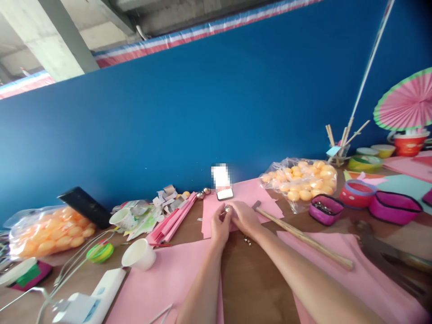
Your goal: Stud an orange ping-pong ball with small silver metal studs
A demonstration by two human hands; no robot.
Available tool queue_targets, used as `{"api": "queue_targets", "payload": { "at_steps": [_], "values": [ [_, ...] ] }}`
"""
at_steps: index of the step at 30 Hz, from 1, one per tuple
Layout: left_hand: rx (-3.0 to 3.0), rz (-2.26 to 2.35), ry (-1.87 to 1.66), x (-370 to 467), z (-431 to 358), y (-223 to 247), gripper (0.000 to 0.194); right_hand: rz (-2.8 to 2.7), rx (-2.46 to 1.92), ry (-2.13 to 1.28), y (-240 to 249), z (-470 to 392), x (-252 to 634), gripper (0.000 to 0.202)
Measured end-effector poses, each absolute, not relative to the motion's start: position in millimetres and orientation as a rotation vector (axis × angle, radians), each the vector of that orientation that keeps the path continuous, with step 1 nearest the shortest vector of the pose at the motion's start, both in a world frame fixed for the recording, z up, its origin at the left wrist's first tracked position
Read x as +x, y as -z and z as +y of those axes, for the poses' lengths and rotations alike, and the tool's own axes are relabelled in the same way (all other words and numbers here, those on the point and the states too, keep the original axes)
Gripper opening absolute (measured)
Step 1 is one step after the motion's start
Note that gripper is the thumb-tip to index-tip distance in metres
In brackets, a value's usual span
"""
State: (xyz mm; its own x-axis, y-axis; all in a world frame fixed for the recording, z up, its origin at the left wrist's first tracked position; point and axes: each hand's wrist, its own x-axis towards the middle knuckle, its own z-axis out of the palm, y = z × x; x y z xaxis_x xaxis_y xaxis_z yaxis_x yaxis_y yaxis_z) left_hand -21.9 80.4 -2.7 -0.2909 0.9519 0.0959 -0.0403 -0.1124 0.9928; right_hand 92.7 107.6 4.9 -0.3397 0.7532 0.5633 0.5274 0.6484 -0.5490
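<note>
Both hands meet over a pink paper sheet (246, 193) near the middle of the table. My left hand (221, 222) is closed, its thumb and fingers pinched around a small shiny metallic ball (227, 209). My right hand (245, 217) touches the same ball from the right with its fingers bent together. Just beyond them lies a phone (225, 194) with a bright, blurred-out area above it. A hammer (303, 235) rests to the right of my right hand. Below my right wrist are several small metallic beads (248, 241).
Bags of orange balls (303, 180) stand at right and left. Pink paper strips (175, 216), a white cup (138, 254) and a power strip (106, 294) are on the left. Purple containers (393, 208) sit at right; a blue wall (168, 112) rises behind the table.
</note>
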Motion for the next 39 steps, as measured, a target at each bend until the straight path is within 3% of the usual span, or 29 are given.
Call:
{"api": "queue_targets", "payload": {
  "at_steps": [11,14,20,39],
  "values": [
    [0.833,0.844,-1.607,-16,72,-15,0.037,-1.821,-0.800,-0.564,-12,104,94,0.039],
    [0.775,0.843,-1.606,-14,70,-19,0.039,-1.786,-0.788,-0.591,-15,103,94,0.034],
    [0.808,0.825,-1.579,-21,73,-14,0.023,-1.836,-0.742,-0.520,-20,99,95,0.034],
    [0.710,0.634,-1.504,-21,69,-17,0.029,-1.827,-0.723,-0.337,-24,98,94,0.036]
  ]
}}
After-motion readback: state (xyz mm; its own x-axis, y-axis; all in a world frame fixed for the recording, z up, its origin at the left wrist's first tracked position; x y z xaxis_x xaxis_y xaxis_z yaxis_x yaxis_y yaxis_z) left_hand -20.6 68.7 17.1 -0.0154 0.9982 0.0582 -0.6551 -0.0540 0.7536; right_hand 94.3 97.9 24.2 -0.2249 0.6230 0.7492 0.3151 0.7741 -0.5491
